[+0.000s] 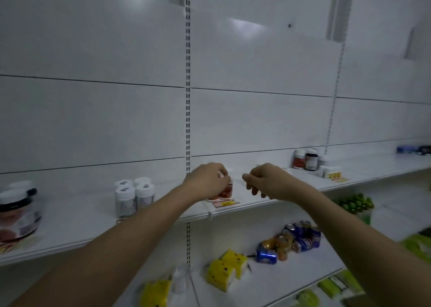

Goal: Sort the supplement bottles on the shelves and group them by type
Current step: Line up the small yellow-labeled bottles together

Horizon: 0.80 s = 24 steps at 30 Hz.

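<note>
While the left hand (206, 182) closes around the red-labelled bottles (225, 190) at the shelf (70, 215) middle, seemingly setting like with like, the right hand (268, 182) hovers just right of them, fingers loosely curled and holding nothing I can see.

My left hand (206, 182) wraps a red-labelled bottle (226, 190) with a white cap, standing upright near the front edge of the shelf (70, 215). To its left, four white bottles (134, 193) stand together in a tight square. Farther right along the shelf, a red bottle (299, 159) and a dark bottle (311, 159) stand side by side.
</note>
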{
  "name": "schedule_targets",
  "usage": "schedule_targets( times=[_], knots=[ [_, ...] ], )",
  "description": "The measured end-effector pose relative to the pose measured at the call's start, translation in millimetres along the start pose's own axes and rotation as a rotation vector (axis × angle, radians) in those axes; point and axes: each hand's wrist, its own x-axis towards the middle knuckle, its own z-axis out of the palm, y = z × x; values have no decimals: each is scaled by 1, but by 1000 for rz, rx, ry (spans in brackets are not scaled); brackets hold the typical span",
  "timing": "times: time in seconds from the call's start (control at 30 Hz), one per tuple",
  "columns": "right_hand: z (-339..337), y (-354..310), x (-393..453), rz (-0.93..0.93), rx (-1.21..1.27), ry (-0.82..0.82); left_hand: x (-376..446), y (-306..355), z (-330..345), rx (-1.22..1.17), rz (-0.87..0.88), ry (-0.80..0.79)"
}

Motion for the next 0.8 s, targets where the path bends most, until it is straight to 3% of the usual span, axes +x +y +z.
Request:
schedule_targets(
  times=[0.2,0.4,0.8],
  knots=[
    [-5,96,-13,128,110,49,33,62,71,-26,111,-95],
    [-28,165,13,183,78,98,97,98,112,-22,121,-83],
    [-67,295,139,162,-7,84,287,74,145,-141,-37,65]
  ],
)
